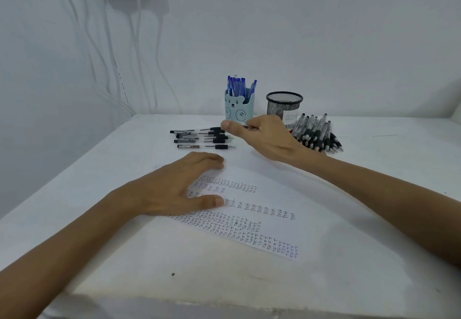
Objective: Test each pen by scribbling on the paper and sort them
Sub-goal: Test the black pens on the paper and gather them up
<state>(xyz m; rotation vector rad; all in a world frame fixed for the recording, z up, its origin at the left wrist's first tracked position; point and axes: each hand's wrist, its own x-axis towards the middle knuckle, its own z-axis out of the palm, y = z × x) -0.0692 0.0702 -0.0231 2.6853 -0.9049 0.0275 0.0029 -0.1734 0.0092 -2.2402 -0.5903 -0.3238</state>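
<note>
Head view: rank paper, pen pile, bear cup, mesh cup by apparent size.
1. Paper, though nearest the camera.
2. Pen pile.
3. Mesh cup and bear cup: alike; the right hand covers part of the mesh cup.

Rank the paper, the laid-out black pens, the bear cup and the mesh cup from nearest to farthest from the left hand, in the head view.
1. Paper: under the left hand, touching it.
2. Laid-out black pens: on the table just beyond the fingertips.
3. Bear cup: farther back, to the right.
4. Mesh cup: back right, farthest.
</note>
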